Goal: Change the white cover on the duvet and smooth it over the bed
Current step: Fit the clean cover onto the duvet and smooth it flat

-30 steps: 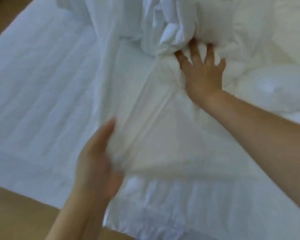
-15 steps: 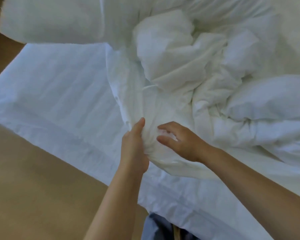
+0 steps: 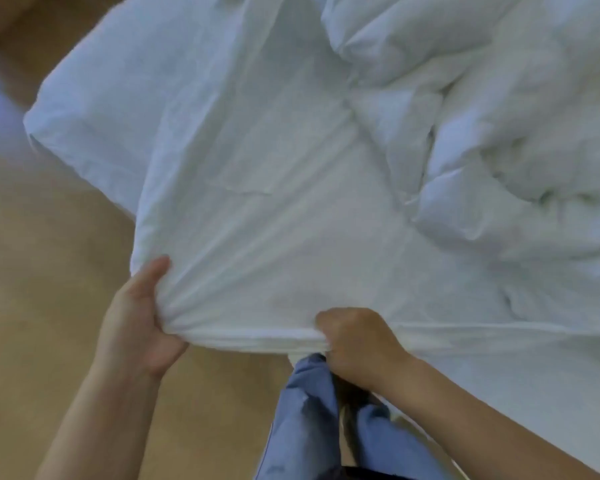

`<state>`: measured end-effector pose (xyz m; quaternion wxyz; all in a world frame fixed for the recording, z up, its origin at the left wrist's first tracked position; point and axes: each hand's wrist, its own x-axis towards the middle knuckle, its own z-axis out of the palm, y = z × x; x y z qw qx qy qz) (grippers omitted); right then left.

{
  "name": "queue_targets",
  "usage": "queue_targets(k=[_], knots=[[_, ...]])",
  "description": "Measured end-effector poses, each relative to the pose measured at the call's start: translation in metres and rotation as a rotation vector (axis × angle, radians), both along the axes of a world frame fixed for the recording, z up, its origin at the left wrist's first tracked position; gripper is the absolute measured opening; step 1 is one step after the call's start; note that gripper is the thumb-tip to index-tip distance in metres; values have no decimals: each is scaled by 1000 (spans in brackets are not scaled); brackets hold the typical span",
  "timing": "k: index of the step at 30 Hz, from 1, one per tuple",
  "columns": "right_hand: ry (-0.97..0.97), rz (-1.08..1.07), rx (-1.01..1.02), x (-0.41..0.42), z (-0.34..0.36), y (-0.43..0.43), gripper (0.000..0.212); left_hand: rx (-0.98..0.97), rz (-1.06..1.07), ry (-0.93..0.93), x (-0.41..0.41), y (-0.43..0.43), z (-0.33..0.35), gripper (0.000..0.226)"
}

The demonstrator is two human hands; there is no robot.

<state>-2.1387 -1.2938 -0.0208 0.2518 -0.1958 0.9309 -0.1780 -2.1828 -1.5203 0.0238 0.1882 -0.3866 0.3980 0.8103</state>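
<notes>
A: Where are the hands?
B: Left hand point(image 3: 137, 322) and right hand point(image 3: 359, 344) both clutch the near edge of the white cover point(image 3: 257, 202), fingers curled round it.
A: Beyond?
B: It stretches over the bed point(image 3: 94, 98); the duvet point(image 3: 499, 133) lies crumpled far right.

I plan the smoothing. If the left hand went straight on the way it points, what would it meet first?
Probably the flat white fabric cover that the left hand itself grips: it points up and right over it. The rumpled white duvet heap lies farther; depth is unclear.
</notes>
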Motion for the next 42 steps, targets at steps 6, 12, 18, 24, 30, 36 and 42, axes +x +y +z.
queue_targets(k=[6,12,18,24,30,36,42], knots=[[-65,-227,-274,-7,-4,6,12,-62,1,-60,-23,50,-32,29],[-232,-576,-454,9,-19,19,19,-164,-40,-153,5,64,-67,32],[-647,-63,-48,67,-47,-5,33,-360,-32,-307,95,0,-102,23],[-470,-250,22,75,-69,39,6,-439,-30,-243,91,52,-135,19],[-235,-399,-67,67,-72,112,17,-352,-84,-447,108,136,-153,7],[-438,-238,87,87,-84,183,48,-140,-3,-511,110,232,-143,31],[-227,-92,483,122,-113,229,44,213,485,-260,97,263,-104,33]])
